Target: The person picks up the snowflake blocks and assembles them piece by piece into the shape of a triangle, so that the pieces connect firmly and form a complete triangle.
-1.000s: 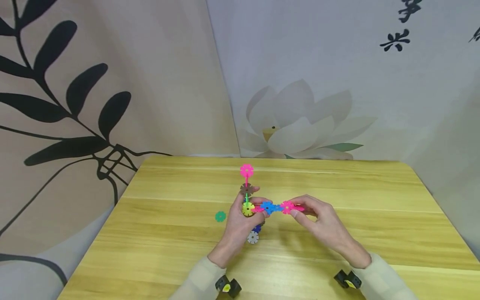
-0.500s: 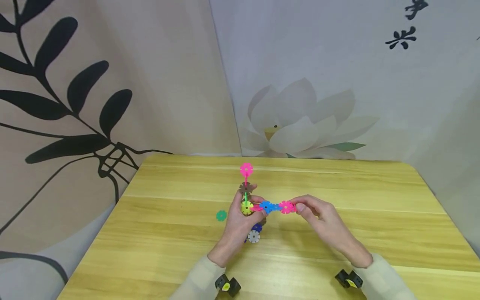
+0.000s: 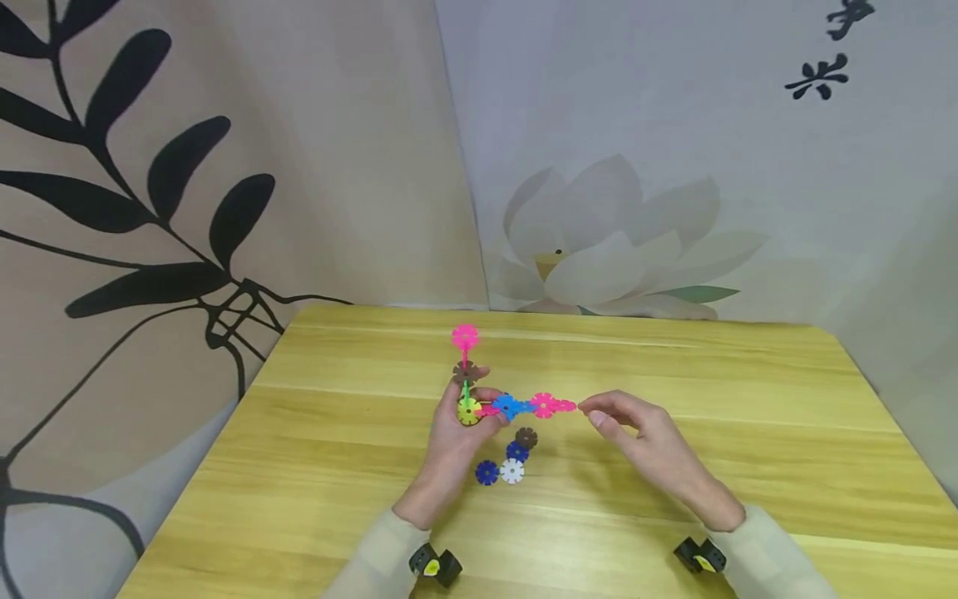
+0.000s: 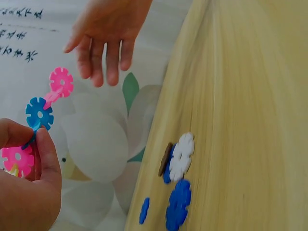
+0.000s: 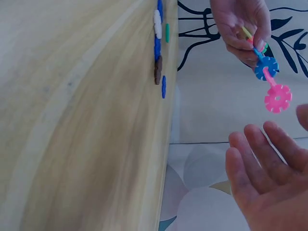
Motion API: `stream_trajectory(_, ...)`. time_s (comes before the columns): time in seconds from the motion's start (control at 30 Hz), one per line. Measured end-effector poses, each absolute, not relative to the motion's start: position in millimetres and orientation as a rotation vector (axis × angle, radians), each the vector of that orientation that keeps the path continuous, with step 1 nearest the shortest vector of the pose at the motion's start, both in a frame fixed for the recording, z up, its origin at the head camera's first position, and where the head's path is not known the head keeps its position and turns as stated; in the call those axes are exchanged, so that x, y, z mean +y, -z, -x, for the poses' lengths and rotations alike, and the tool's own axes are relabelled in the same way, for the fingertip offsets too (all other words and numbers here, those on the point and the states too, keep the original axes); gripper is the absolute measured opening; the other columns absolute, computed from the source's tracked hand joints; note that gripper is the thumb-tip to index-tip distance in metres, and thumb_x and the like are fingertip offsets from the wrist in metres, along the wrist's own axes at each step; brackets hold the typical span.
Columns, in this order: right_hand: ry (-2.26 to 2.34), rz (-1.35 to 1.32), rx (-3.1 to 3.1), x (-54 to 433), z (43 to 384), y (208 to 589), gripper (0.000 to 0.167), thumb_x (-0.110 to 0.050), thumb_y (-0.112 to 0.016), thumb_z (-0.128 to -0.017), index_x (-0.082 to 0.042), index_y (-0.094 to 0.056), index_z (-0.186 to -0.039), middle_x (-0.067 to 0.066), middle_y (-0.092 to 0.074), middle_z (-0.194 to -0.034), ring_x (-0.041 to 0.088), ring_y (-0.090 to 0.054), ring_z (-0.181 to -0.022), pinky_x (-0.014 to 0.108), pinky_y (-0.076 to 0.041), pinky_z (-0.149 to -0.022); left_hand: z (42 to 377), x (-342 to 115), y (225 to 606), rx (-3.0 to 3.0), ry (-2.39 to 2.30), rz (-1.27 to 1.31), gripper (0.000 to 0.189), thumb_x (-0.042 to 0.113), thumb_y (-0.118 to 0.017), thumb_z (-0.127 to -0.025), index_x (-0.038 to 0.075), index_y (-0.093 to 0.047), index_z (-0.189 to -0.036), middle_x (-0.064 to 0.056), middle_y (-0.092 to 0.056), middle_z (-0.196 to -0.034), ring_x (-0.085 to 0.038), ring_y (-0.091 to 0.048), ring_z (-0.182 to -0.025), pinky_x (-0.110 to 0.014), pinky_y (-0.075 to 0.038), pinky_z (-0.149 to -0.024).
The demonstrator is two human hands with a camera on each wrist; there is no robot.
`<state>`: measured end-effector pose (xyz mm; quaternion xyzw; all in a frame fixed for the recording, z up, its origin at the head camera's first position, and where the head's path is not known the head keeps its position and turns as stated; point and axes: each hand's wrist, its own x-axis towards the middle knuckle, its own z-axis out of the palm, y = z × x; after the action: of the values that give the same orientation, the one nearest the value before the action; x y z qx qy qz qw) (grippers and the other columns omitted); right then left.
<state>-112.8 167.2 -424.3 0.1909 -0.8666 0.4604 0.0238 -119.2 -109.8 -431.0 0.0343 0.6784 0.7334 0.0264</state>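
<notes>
Light, springy disc chain pinched near its middle

The left hand has thumb and fingers closed around the snowflake-disc assembly beside a blue disc; the right hand, fingers extended, grips nothing just right of the end pink disc. The assembly is near the middle of the frame, above the tabletop, one arm pointing up, one right. It looks like thin, stiff plastic: light, a little slippery, hard to break, though the slotted joints could twist apart. Best hold: flat faces, thumb against fingertips, right beside the joint being pressed. Farther out, below centre, lie loose discs.
</notes>
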Motion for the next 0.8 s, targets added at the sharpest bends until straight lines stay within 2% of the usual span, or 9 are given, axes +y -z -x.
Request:
stream_trajectory(0.1,-1.421,-0.591,-2.717,166.9,113.1,426.8,0.022,-0.026,-0.062,-0.106,-0.015,-0.072,-0.122,0.001,-0.074,-0.117,0.021,-0.07,-0.107,0.042,-0.059,-0.088,119.9,-114.7,431.5,2.105,-2.277,-0.098,0.064,-0.003,-0.072,-0.086,0.015,-0.05,-0.144,-0.013,-0.063,-0.121,-0.022,-0.066,-0.096,-0.029,-0.059,-0.085)
stream_trajectory(0.2,-1.4,-0.625,-2.744,165.0,114.5,429.1,0.021,-0.027,-0.066,-0.103,-0.016,-0.073,-0.12,0.0,-0.073,-0.118,0.022,-0.069,-0.108,0.044,-0.059,-0.089,120.4,-119.7,431.8,2.116,-2.289,-0.088,0.064,-0.003,-0.071,-0.086,0.017,-0.051,-0.144,-0.013,-0.063,-0.122,-0.025,-0.066,-0.098,-0.03,-0.059,-0.085)
stream_trajectory(0.37,-1.341,-0.762,-2.814,159.5,119.6,431.9,0.021,-0.021,-0.068,-0.102,-0.015,-0.073,-0.121,-0.007,-0.071,-0.123,0.02,-0.066,-0.116,0.048,-0.054,-0.1,120.7,-128.5,432.2,2.134,-2.299,-0.071,0.066,-0.001,-0.074,-0.086,0.021,-0.051,-0.144,-0.012,-0.063,-0.123,-0.03,-0.063,-0.106,-0.033,-0.057,-0.088)
stream_trajectory(0.53,-1.246,-0.941,-2.893,150.9,127.6,435.5,0.027,-0.023,-0.064,-0.104,-0.011,-0.071,-0.128,-0.004,-0.069,-0.13,0.024,-0.063,-0.124,0.051,-0.05,-0.105,120.4,-134.7,430.8,2.175,-2.291,-0.051,0.065,0.002,-0.075,-0.086,0.022,-0.052,-0.143,-0.01,-0.065,-0.122,-0.028,-0.063,-0.102,-0.038,-0.055,-0.091)
stream_trajectory(0.8,-1.062,-1.212,-3.0,131.6,140.4,441.8,0.036,-0.023,-0.064,-0.103,-0.008,-0.066,-0.135,0.005,-0.064,-0.139,0.027,-0.058,-0.131,0.051,-0.046,-0.11,118.5,-138.2,429.4,2.163,-2.306,-0.038,0.066,-0.001,-0.074,-0.085,0.019,-0.051,-0.144,-0.011,-0.064,-0.122,-0.027,-0.063,-0.107,-0.034,-0.056,-0.089)
